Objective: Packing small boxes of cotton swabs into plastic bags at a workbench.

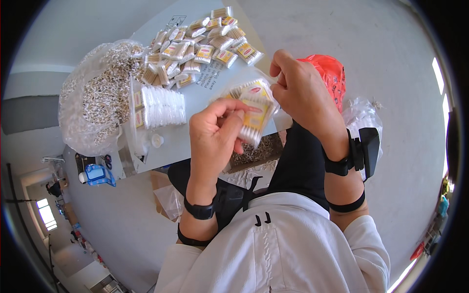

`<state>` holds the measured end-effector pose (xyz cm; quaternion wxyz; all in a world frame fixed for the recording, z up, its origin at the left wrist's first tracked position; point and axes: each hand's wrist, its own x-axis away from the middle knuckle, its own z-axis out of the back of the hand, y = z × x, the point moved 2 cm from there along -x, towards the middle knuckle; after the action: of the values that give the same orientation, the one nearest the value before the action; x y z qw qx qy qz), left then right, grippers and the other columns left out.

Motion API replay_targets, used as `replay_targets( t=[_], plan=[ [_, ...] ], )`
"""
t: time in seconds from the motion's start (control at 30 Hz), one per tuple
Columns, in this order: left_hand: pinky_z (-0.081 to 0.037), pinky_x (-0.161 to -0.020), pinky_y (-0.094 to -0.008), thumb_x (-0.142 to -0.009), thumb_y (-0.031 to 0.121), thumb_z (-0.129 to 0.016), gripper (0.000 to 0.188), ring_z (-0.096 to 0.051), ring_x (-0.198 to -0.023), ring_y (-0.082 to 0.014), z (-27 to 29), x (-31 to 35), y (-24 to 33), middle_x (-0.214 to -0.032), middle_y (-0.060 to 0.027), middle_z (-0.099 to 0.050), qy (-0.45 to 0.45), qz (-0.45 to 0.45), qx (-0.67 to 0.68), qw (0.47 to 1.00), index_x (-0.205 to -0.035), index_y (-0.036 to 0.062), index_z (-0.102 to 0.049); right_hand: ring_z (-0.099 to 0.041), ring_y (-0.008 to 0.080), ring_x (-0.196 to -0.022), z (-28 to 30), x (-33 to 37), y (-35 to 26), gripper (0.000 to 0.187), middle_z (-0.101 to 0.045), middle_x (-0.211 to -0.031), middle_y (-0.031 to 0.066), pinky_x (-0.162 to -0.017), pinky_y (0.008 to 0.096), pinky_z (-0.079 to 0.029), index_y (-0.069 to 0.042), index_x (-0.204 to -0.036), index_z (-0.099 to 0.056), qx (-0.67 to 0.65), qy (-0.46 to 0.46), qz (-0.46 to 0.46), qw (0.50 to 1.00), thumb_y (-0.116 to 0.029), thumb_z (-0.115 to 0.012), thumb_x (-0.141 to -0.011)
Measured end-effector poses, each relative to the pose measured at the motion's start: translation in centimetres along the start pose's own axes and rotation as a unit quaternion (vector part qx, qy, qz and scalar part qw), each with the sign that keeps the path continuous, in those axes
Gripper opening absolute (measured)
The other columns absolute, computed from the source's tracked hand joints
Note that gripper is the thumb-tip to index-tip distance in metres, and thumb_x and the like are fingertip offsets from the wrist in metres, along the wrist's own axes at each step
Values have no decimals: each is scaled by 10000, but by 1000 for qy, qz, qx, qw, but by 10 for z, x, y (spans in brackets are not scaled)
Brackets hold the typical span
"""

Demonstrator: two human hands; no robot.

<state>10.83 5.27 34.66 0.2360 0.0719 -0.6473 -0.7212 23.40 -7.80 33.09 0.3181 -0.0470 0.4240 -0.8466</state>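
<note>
Between the thumb and fingers of my left hand point(215, 132) is a small packet of cotton swabs point(255, 119) with a yellow-and-white label, slightly blurred. Right behind it, a transparent plastic bag point(234, 88) has more swab packets showing through. My right hand point(308, 93) is raised at the bag's right side, fingers curled and pinched together at its edge; how much of the film they grip is partly hidden. On the table point(193, 115), a heap of similar packets point(195, 46) lies beyond my hands, and a row of stacked packets point(163, 107) stands to the left.
A big transparent bag of loose cotton swabs point(107, 93) bulges at the table's left. Below the table edge, a box of loose swabs point(261, 151) sits by my legs. A red plastic bag point(327, 75) and a whitish plastic bag point(364, 117) are at the right.
</note>
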Motion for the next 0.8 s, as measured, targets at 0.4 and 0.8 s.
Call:
replay_targets(
  t=[0.4,0.8],
  plan=[
    [-555,-856,-299,-870,-46,-648,357,-636,-998,-180,-8,-4,-18,-1096,-163,-634,16,-93,54,994,-1194,-106,-509,-522,188,-560,-3,6,6,77,-532,-620,128,-522,307,-413,19,-831,-554,-65,-32,28,997,55,-598,-779],
    [-535,-583,-362,-765,46,-744,432,-672,-700,-258,-15,-5,-11,-885,-131,-634,14,-218,-380,899,-1163,15,-582,-539,162,-592,-4,6,5,126,-555,-670,109,-556,293,-444,24,-861,-535,-68,-43,7,997,22,-628,-775]
  ],
)
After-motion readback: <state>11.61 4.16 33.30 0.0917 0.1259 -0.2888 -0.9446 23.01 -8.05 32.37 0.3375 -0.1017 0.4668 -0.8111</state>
